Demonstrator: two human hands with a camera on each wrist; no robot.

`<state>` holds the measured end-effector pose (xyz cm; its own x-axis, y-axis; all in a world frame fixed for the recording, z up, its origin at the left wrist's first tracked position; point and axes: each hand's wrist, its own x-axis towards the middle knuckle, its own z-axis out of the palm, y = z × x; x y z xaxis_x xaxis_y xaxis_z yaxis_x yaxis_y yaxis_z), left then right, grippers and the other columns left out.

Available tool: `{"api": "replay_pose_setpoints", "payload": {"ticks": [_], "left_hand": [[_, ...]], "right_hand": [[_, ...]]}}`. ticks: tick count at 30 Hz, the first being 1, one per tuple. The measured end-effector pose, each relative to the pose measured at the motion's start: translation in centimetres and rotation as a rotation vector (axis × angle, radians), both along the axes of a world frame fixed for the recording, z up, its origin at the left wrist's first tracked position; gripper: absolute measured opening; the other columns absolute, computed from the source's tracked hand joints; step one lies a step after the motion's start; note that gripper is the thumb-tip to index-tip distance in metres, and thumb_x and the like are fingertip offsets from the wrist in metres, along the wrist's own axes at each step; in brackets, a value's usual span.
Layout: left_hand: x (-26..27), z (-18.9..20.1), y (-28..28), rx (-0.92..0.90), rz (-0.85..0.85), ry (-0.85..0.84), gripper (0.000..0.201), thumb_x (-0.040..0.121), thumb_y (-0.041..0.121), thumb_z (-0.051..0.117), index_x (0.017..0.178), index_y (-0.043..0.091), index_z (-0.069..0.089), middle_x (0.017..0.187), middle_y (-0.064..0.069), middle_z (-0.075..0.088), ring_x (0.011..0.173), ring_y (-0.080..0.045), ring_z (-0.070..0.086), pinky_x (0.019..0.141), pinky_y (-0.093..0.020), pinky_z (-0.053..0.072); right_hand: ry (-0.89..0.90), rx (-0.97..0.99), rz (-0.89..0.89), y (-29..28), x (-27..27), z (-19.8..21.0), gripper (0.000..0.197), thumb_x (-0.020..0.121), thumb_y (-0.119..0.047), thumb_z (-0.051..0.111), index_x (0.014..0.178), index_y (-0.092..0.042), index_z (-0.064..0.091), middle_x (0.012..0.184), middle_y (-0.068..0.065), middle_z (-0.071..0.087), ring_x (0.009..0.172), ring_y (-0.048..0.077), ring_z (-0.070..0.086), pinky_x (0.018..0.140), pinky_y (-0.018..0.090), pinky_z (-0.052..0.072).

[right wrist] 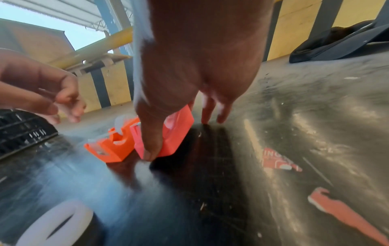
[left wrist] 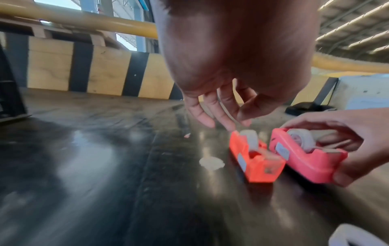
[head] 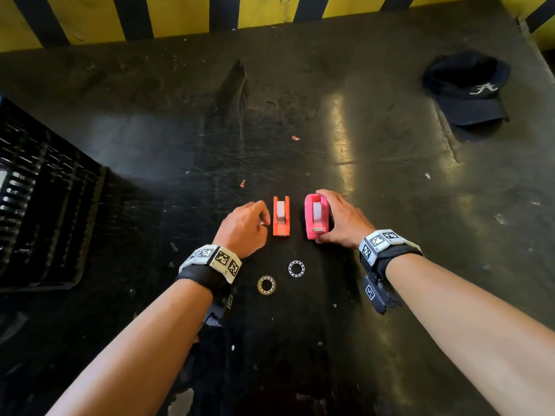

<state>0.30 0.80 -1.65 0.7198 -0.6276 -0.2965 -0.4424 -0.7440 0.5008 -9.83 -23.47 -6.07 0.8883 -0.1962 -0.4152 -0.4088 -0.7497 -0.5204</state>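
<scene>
Firmly in the right hand [head: 345, 221], pink tape dispenser [head: 309, 219] with white roll [head: 316, 211]; left hand [head: 244, 226] loose, empty

The dark worktop [head: 390, 205] looks hard and glossy where it throws back the light, yet it is scuffed and finely scratched all over. At its middle the orange tape dispenser [head: 281, 228] and the pink tape dispenser [head: 308, 217] are smooth moulded plastic with a slight shine, each loaded with frosted, matt tape [head: 280, 209]. At six o'clock from them lie a brass-toned bearing ring [head: 266, 277] and a silvery bearing ring [head: 296, 261] of bright metal, at two o'clock a cap [head: 468, 82] of soft matt cloth, at nine o'clock a ribbed black plastic crate [head: 45, 220], and at twelve o'clock a painted plywood board [head: 192, 16].
</scene>
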Motion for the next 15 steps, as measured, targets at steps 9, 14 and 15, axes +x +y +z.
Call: {"api": "replay_pose_setpoints", "payload": {"ticks": [9, 14, 15], "left_hand": [[-0.8, -3.1, 0.7, 0.120, 0.081, 0.164, 0.078, 0.082, 0.035, 0.081, 0.144, 0.030, 0.033, 0.126, 0.003, 0.065, 0.108, -0.018, 0.067, 0.095, -0.046, 0.057], [0.0, -3.6, -1.5, 0.111, 0.049, 0.124, 0.122, 0.076, 0.027, 0.087, 0.162, 0.032, 0.001, 0.169, -0.006, 0.021, 0.136, -0.029, 0.055, 0.109, -0.048, 0.050], [0.3, -3.7, -1.8, 0.115, 0.025, 0.117, 0.123, 0.076, 0.028, 0.087, 0.163, 0.031, 0.000, 0.171, -0.005, 0.016, 0.137, -0.029, 0.054, 0.110, -0.048, 0.049]], "right_hand": [[0.023, -0.112, 0.004, 1.1, 0.3, -0.7, 0.126, 0.061, -0.037, 0.095, 0.158, -0.031, 0.015, 0.161, 0.005, 0.039, 0.141, 0.033, 0.046, 0.111, 0.052, 0.045], [0.031, -0.109, 0.007, 1.0, 0.4, -0.8, 0.125, 0.062, -0.032, 0.094, 0.158, -0.030, 0.014, 0.158, 0.007, 0.042, 0.139, 0.034, 0.047, 0.109, 0.052, 0.047], [0.031, -0.109, 0.007, 1.0, 0.4, -0.8, 0.124, 0.062, -0.032, 0.093, 0.158, -0.031, 0.014, 0.157, 0.007, 0.043, 0.139, 0.034, 0.048, 0.109, 0.053, 0.047]]}}
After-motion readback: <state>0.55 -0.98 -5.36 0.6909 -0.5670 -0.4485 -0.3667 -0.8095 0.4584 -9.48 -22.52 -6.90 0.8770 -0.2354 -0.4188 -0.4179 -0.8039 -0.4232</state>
